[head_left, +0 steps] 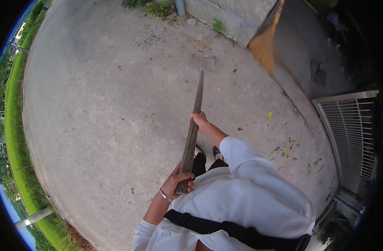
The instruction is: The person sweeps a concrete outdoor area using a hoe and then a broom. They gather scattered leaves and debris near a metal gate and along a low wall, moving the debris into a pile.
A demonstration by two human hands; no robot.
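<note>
Nearest the lens, I'm clamping my left hand [177, 184] around the butt of the wooden handle [192, 129], while my right hand [200, 120] is wrapping it higher up. Beyond the handle, its flat blade [202, 62] is resting on the concrete [95, 108]; I'm judging short, level scrapes best, steering clear of the broom [264, 46] to the handle's right.

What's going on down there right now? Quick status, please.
Left hand gripping the top end of a long wooden handle; right hand gripping it midway. Flat tool head resting on the concrete. Broom leaning on the wall beyond, apart.
</note>
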